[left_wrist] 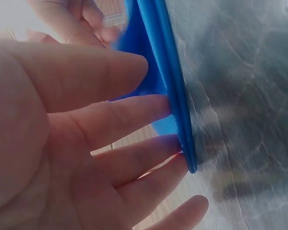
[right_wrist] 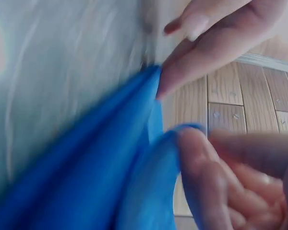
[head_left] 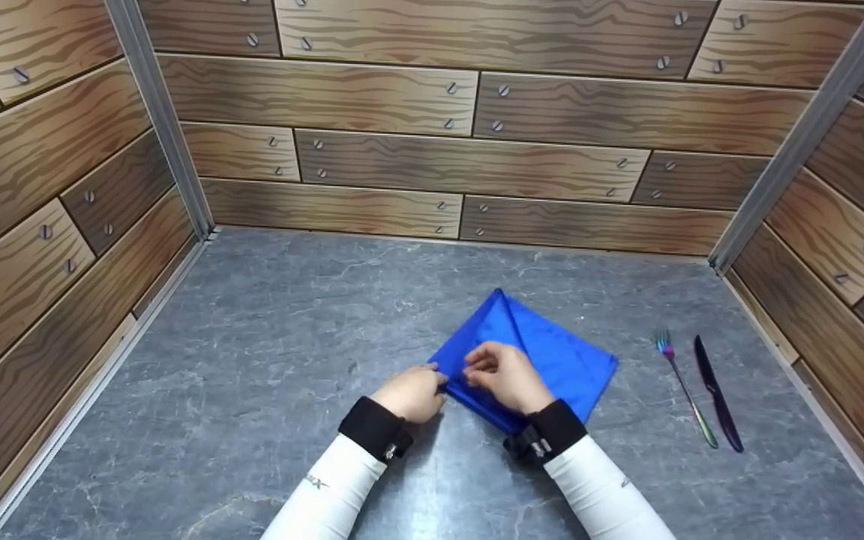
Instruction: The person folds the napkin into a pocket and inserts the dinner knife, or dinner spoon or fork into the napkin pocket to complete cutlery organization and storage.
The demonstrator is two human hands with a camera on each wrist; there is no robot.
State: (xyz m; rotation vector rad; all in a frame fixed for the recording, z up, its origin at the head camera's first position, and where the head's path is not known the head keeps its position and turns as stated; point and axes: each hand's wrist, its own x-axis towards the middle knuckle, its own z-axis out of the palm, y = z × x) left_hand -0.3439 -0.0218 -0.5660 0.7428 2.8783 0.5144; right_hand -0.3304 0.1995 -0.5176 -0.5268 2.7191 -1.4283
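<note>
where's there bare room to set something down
Widest: between left wall and left hand. Also between cloth and back wall; narrower between cloth and fork. Crowded: cloth's left corner, with left hand and right hand close together; fork beside knife.

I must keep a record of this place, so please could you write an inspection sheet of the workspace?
Surface: grey marble-patterned tabletop, with glare near the front.
Job's things: blue cloth, folded, lying partly under the right hand.
Clutter: iridescent fork and dark knife, side by side right of the cloth, untouched.
Hands: left hand touches the cloth's left corner with its fingertips; right hand pinches a fold.
Cables: nothing seen.
Surroundings: wood-patterned walls, grey corner strips.
</note>
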